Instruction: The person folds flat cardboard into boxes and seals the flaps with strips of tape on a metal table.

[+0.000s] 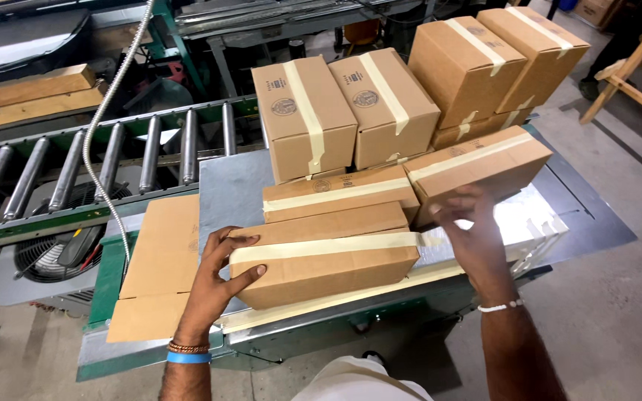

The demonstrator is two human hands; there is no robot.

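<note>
Bright even overhead light, soft shadows, sharp focus, slight wide-angle bending at edges

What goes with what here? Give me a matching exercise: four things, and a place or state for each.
1. nearest taped box
2. flat cardboard sheet
3. roller conveyor
4. wooden trestle

a. far right, on the floor
b. lying unfolded at the left
c. between both hands
d. bare metal rollers, upper left

Pairs: 1-c, 2-b, 3-d, 4-a
</note>
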